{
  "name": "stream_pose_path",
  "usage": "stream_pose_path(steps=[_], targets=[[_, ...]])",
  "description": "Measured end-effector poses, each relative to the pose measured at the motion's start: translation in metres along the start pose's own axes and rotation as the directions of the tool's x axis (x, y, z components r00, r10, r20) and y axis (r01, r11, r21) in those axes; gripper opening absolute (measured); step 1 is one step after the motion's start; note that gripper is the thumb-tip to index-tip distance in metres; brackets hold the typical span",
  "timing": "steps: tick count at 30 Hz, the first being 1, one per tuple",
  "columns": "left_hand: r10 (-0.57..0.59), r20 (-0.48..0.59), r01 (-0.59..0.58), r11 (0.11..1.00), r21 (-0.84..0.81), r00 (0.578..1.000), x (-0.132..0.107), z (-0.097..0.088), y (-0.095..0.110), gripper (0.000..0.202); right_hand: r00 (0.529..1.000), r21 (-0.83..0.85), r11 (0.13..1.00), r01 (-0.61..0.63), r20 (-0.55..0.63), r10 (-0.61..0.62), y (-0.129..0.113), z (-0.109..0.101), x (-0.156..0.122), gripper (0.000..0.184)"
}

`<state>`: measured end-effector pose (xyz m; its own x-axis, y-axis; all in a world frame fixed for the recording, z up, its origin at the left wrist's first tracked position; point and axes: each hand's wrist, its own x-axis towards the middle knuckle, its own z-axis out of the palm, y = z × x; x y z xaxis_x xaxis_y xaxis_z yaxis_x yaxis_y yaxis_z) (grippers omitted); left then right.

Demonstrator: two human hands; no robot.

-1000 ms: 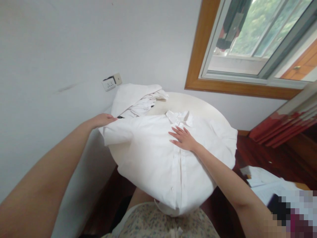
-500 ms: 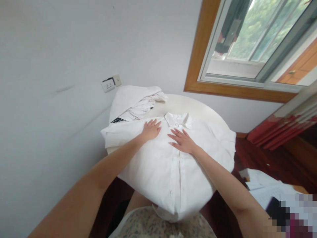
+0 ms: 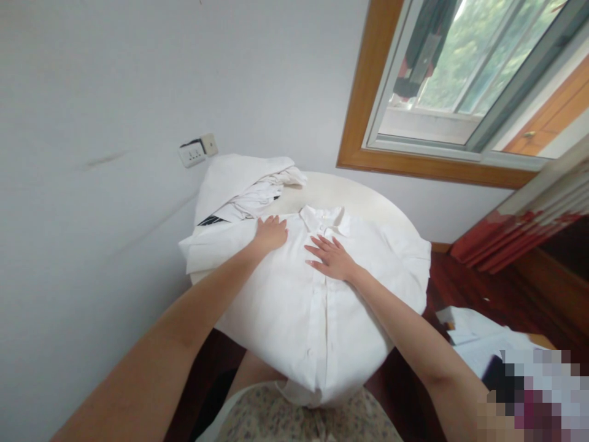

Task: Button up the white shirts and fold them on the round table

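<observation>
A white button-up shirt [image 3: 276, 313] lies spread front side up over a round table [image 3: 354, 190], its collar [image 3: 324, 220] toward the far side and its hem hanging over the near edge. On the shirt's shoulder, left of the collar, rests my left hand [image 3: 272, 233], palm down with nothing in it; its fingertips point away from me. My right hand [image 3: 335, 259] lies flat with fingers spread across the upper button placket, just below the collar. Neither hand grips the cloth.
A heap of white cloth [image 3: 243, 178] with a dark striped bit sits at the table's back left, by the wall socket [image 3: 192, 153]. A wood-framed window [image 3: 350, 147] is behind. Right are a red and white curtain [image 3: 488, 242] and papers [image 3: 478, 334] with a dark object.
My left hand has slid slightly outward along the shirt's shoulder, its fingers now closer together. My right hand stays almost in place below the collar. The whole view has shifted a little.
</observation>
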<state>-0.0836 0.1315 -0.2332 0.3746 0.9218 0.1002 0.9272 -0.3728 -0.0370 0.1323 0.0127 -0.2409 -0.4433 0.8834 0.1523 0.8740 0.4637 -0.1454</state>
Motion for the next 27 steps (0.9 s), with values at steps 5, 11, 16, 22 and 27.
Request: stream_pose_path(steps=[5, 11, 16, 22, 27], targets=[[0.007, -0.133, -0.021, 0.995, -0.1, 0.991, 0.01, 0.011, 0.028, 0.051, 1.0, -0.007, 1.0, 0.006, 0.003, -0.006, -0.005, 0.001, 0.011, 0.054], [-0.014, -0.048, 0.006, 0.988, -0.153, 0.999, 0.02, 0.023, 0.01, 0.064, 0.993, 0.111, 0.988, 0.104, -0.061, -0.097, 0.016, -0.008, 0.006, 0.052], [-0.013, -0.021, 0.01, 0.99, -0.14, 1.0, 0.02, 0.021, 0.008, 0.069, 0.907, 0.067, 0.938, -0.341, -0.237, 0.347, 0.071, -0.022, -0.002, 0.042], [-0.039, 0.024, 0.043, 0.987, -0.158, 0.999, 0.02, 0.017, 0.007, 0.071, 0.756, -0.098, 0.75, -0.654, -0.093, 0.648, 0.118, -0.015, -0.002, 0.057], [-0.108, -0.015, 0.104, 0.982, -0.158, 0.994, 0.023, 0.02, 0.003, 0.066, 0.754, -0.126, 0.744, -0.657, -0.078, 0.653, 0.137, -0.02, -0.016, 0.058]])
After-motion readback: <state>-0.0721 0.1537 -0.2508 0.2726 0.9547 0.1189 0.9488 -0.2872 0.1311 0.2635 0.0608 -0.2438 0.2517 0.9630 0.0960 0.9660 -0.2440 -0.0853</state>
